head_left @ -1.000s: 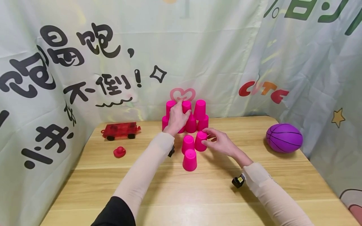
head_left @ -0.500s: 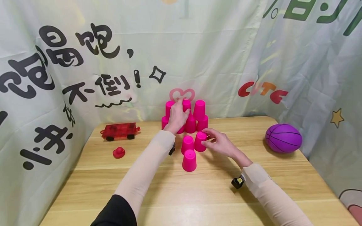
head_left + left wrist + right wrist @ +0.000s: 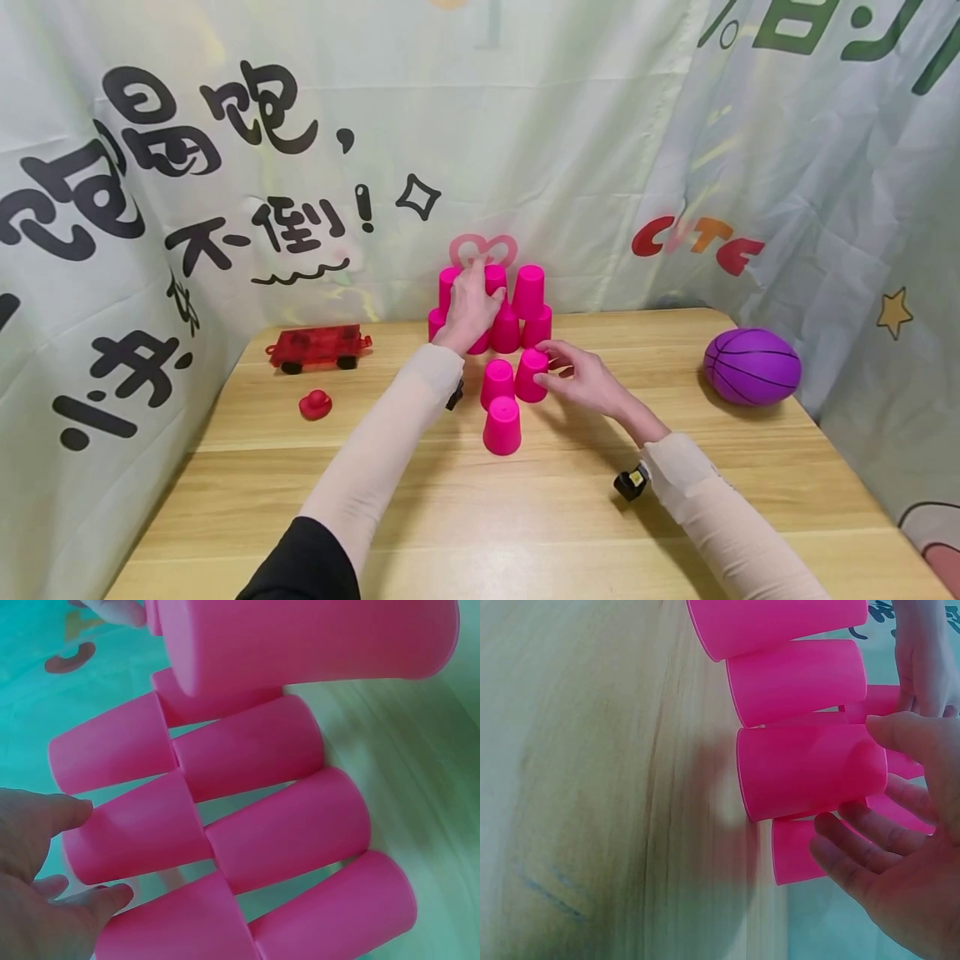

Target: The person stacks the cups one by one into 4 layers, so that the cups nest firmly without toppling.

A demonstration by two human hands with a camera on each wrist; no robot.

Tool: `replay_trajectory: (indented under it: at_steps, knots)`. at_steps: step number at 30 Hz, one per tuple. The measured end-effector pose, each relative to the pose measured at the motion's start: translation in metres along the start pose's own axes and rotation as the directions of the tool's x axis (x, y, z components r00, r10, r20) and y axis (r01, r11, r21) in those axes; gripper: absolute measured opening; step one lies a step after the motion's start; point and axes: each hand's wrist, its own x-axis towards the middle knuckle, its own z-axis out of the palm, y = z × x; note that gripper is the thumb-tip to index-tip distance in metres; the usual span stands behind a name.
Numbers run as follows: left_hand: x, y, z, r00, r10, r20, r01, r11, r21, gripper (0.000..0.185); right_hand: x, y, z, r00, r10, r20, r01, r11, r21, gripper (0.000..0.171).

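Observation:
Several pink plastic cups stand upside down at the back of the table in two stacked rows. My left hand (image 3: pixel 472 308) is at the upper row, thumb and fingers about the middle upper cup (image 3: pixel 135 829); it hides part of the stack. In front stand three more pink cups: a left one (image 3: pixel 497 383), a right one (image 3: pixel 532 375) and a nearest one (image 3: pixel 502 427). My right hand (image 3: pixel 585 379) holds the right cup between thumb and fingers, seen closely as the cup (image 3: pixel 810 771) in the right wrist view. That cup stands on the wood.
On the wooden table (image 3: pixel 555 517), a red toy car base (image 3: pixel 318 347) with black wheels lies at the back left. A small red hat-shaped piece (image 3: pixel 316 405) is nearer. At the right stands a purple ball (image 3: pixel 753 367). Behind hangs a printed curtain (image 3: pixel 570 150).

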Motion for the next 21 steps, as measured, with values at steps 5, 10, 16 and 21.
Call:
replay_trajectory:
  at_steps: [5, 10, 16, 21]
  knots:
    - [-0.001, 0.006, -0.010, 0.998, 0.059, -0.012, -0.059, 0.998, 0.025, 0.068, 0.000, -0.001, 0.000, 1.000, 0.002, -0.001, -0.002, 1.000, 0.000, 0.053]
    - [-0.009, 0.012, -0.025, 0.993, 0.101, -0.066, -0.101, 0.995, 0.004, 0.066, 0.000, -0.002, 0.001, 1.000, 0.006, -0.003, -0.006, 1.000, 0.000, 0.055]
    - [-0.032, 0.009, -0.043, 0.993, 0.105, -0.045, -0.111, 0.979, -0.168, 0.059, 0.002, -0.001, 0.003, 1.000, 0.023, 0.004, -0.023, 1.000, 0.005, 0.057]
    - [-0.056, -0.004, -0.051, 0.994, 0.079, 0.072, -0.058, 0.965, -0.256, 0.056, 0.003, 0.002, 0.005, 0.999, 0.046, 0.009, -0.046, 0.999, -0.003, 0.058]
